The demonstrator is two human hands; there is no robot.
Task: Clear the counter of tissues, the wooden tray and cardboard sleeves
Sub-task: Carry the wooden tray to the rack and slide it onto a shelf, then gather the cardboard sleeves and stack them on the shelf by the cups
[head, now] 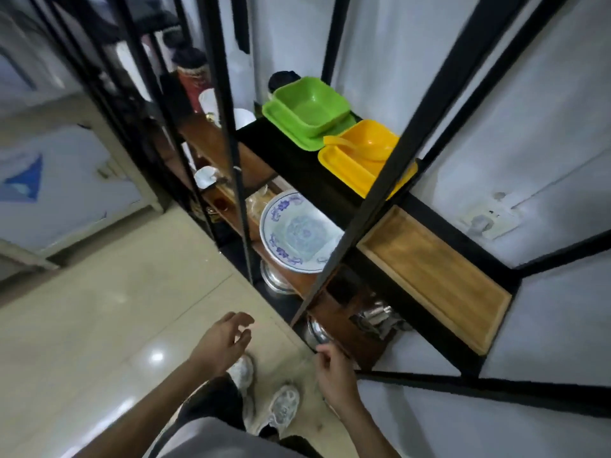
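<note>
The wooden tray (436, 272) lies flat on the upper black shelf (307, 173) of a metal rack, at its near right end, with nothing in it. My left hand (224, 342) hovers over the floor in front of the rack, fingers spread and holding nothing. Lower and to the right, my right hand (334, 368) hangs with loosely curled fingers beside the lower shelf's edge, also holding nothing. Both hands are well below the tray and apart from it. No tissues or cardboard sleeves show in this view.
Green bowl and plate (309, 110) and a yellow bowl with spoon (360, 157) share the tray's shelf. A blue-patterned white bowl (297, 233), metal pots and cups sit on lower shelves. Black rack posts (380, 180) cross the view. Beige tiled floor (115, 309) lies left.
</note>
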